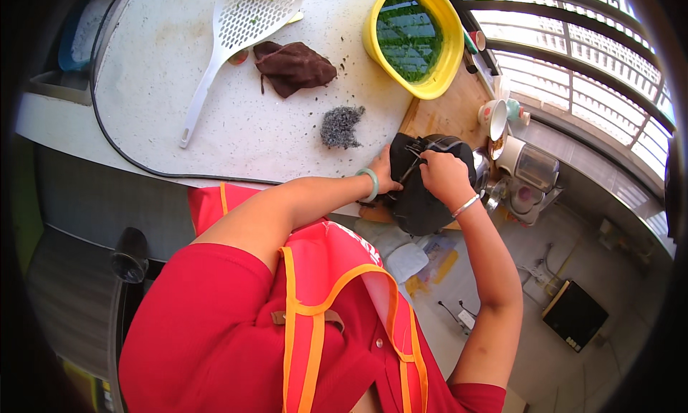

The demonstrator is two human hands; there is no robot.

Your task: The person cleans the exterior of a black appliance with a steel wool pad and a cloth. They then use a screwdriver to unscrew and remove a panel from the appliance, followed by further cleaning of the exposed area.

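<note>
A black soft bag sits at the counter's right end, in front of my body, with a zip-like line and thin metallic bits along its top. My left hand, with a pale green bangle at the wrist, holds the bag's left edge, thumb lying on the fabric. Closed over the top of the bag is my right hand, wearing a silver bracelet. Its fingertips meet by the metallic bits; what they pinch is hidden. Left of the bag lies a grey steel-wool scourer, apart from both hands.
A yellow basin holding green leaves in water stands at the back, by the barred window. A brown cloth and a white slotted scoop lie on the speckled counter. Bowls and a clear jar crowd the right side.
</note>
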